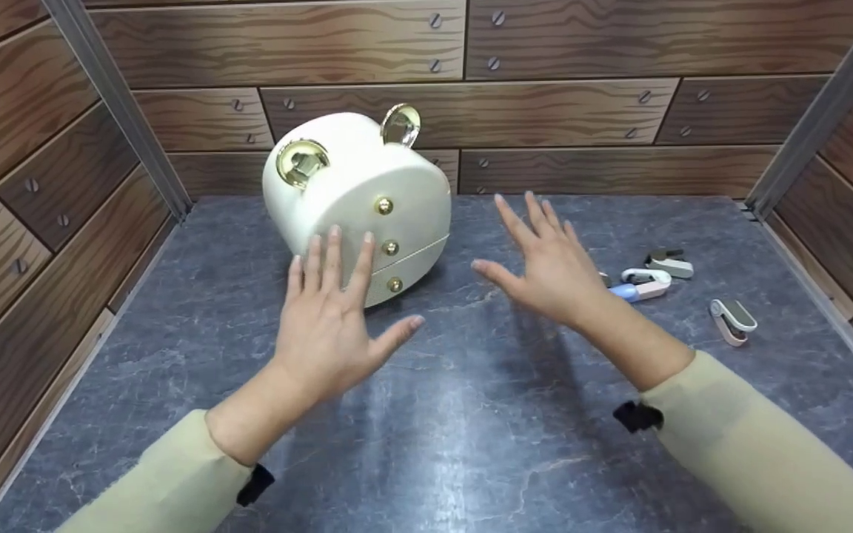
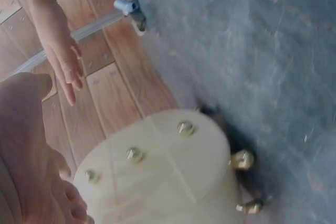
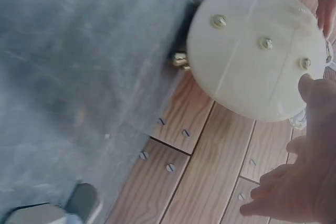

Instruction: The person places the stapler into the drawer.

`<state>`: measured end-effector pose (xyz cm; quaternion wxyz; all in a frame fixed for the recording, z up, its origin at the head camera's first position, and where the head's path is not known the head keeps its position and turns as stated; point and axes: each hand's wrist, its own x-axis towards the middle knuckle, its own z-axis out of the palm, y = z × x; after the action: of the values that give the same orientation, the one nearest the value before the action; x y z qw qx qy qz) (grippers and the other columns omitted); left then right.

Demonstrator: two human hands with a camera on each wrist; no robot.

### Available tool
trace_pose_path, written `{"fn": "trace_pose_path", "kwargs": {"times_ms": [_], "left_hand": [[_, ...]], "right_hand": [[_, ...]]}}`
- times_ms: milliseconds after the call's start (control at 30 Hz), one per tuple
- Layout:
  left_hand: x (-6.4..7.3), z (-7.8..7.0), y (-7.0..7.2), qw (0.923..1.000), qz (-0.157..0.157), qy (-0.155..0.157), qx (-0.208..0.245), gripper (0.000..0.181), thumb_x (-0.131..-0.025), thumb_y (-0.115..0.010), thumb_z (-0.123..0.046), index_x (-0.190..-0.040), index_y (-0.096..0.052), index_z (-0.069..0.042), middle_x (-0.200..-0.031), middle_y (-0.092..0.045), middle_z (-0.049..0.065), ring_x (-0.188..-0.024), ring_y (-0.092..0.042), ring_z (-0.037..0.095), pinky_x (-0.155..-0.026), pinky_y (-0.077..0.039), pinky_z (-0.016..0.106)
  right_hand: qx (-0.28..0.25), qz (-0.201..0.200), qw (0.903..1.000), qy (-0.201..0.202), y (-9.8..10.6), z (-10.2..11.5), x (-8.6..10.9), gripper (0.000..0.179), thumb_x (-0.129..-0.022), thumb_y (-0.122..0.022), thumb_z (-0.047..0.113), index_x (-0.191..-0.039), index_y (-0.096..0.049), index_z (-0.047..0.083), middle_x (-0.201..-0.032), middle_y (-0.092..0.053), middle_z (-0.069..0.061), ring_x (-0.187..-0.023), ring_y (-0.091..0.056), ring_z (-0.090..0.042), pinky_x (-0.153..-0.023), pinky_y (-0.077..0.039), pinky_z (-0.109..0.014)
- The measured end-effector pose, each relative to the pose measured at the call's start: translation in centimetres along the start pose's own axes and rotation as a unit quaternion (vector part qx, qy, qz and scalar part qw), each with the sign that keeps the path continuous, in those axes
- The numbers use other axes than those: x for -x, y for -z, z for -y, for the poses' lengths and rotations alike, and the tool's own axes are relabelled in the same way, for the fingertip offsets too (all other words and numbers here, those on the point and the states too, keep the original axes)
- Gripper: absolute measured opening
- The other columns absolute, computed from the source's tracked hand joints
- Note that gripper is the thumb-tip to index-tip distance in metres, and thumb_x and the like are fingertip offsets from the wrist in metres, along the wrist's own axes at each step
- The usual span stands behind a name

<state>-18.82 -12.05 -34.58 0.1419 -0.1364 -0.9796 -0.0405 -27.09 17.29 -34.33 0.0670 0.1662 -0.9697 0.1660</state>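
A cream rounded box (image 1: 349,196) stands at the back left of the table. Two gold-rimmed round ears (image 1: 401,126) rise from its top, and three gold knobs (image 1: 384,206) run down its front, which has a seam low across it. My left hand (image 1: 326,333) is spread before the box, its fingertips overlapping the front's lower left in the head view. To the right of the box my right hand (image 1: 556,270) hovers over the table, fingers straight and thumb out. Neither hand holds anything. Gold feet (image 2: 242,159) show under the box in the left wrist view.
Several small clipper-like things lie on the right: one with a grey-green top (image 1: 734,322), a pink-and-white one (image 1: 649,283) beside a blue piece, and a grey-white one (image 1: 671,264) behind. Wood-patterned walls (image 1: 367,44) enclose the dark marbled table (image 1: 456,414) at back and sides.
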Motion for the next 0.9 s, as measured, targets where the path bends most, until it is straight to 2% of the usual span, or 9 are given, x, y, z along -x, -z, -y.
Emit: {"fn": "trace_pose_path", "kwargs": {"times_ms": [133, 233, 367, 500, 600, 733, 900], "left_hand": [[-0.4, 1.3, 1.3, 0.9989, -0.017, 0.028, 0.034, 0.115, -0.093, -0.034, -0.090, -0.172, -0.008, -0.010, -0.172, -0.001, 0.032, -0.159, -0.005, 0.051, -0.128, -0.008, 0.062], [-0.8, 2.2, 1.7, 0.9958, -0.031, 0.051, 0.070, 0.117, -0.093, -0.037, -0.090, -0.171, -0.009, -0.008, -0.172, -0.002, 0.033, -0.159, -0.004, 0.050, -0.128, -0.009, 0.061], [-1.1, 3.4, 1.6, 0.9892, -0.038, 0.079, 0.118, 0.119, -0.092, -0.038, -0.090, -0.172, -0.008, -0.008, -0.172, -0.005, 0.033, -0.160, -0.007, 0.049, -0.128, -0.012, 0.060], [-1.4, 4.1, 1.3, 0.9800, -0.026, 0.114, 0.161, 0.120, -0.090, -0.035, -0.093, -0.172, -0.002, -0.013, -0.173, -0.004, 0.030, -0.160, -0.009, 0.048, -0.122, -0.025, 0.067], [-1.5, 4.1, 1.0, 0.9727, -0.020, 0.136, 0.187, 0.118, -0.091, -0.036, -0.092, -0.172, -0.002, -0.014, -0.173, -0.005, 0.031, -0.157, -0.018, 0.051, -0.113, -0.036, 0.073], [-1.9, 4.0, 0.7, 0.9615, -0.017, 0.152, 0.229, 0.113, -0.095, -0.042, -0.086, -0.172, -0.005, -0.013, -0.170, -0.010, 0.036, -0.148, -0.034, 0.059, -0.111, -0.039, 0.072], [-2.4, 3.7, 0.3, 0.9474, -0.024, 0.158, 0.277, 0.108, -0.097, -0.045, -0.081, -0.172, -0.006, -0.014, -0.167, -0.017, 0.039, -0.140, -0.042, 0.061, -0.114, -0.037, 0.070]], "right_hand": [[-0.022, -0.012, 0.9996, 0.014, 0.6, 0.8, -2.5, 0.096, -0.097, -0.049, 0.079, -0.173, -0.011, 0.034, -0.177, -0.010, -0.017, -0.161, -0.011, -0.042, -0.123, -0.019, -0.070], [-0.043, -0.020, 0.9987, 0.020, 0.8, 1.1, -4.2, 0.093, -0.098, -0.051, 0.077, -0.172, -0.013, 0.035, -0.176, -0.015, -0.015, -0.158, -0.021, -0.045, -0.120, -0.026, -0.071], [-0.096, -0.026, 0.9945, 0.032, 0.6, 1.4, -6.4, 0.090, -0.101, -0.055, 0.070, -0.172, -0.018, 0.031, -0.175, -0.021, -0.015, -0.156, -0.028, -0.045, -0.122, -0.025, -0.068], [-0.149, -0.025, 0.9879, 0.037, -0.1, 1.7, -8.0, 0.087, -0.102, -0.057, 0.066, -0.172, -0.022, 0.028, -0.173, -0.028, -0.013, -0.157, -0.030, -0.036, -0.124, -0.024, -0.063], [-0.184, -0.012, 0.9825, 0.028, -0.6, 1.9, -8.9, 0.085, -0.103, -0.056, 0.065, -0.172, -0.022, 0.029, -0.172, -0.031, -0.011, -0.156, -0.033, -0.036, -0.124, -0.027, -0.060], [-0.241, 0.008, 0.9702, 0.024, -1.3, 2.3, -9.9, 0.082, -0.104, -0.056, 0.061, -0.172, -0.021, 0.029, -0.173, -0.030, -0.010, -0.155, -0.034, -0.035, -0.124, -0.029, -0.055], [-0.337, 0.025, 0.9401, 0.044, -2.1, 2.7, -10.7, 0.077, -0.108, -0.059, 0.045, -0.172, -0.022, 0.021, -0.168, -0.038, -0.014, -0.150, -0.045, -0.031, -0.121, -0.038, -0.045]]}}
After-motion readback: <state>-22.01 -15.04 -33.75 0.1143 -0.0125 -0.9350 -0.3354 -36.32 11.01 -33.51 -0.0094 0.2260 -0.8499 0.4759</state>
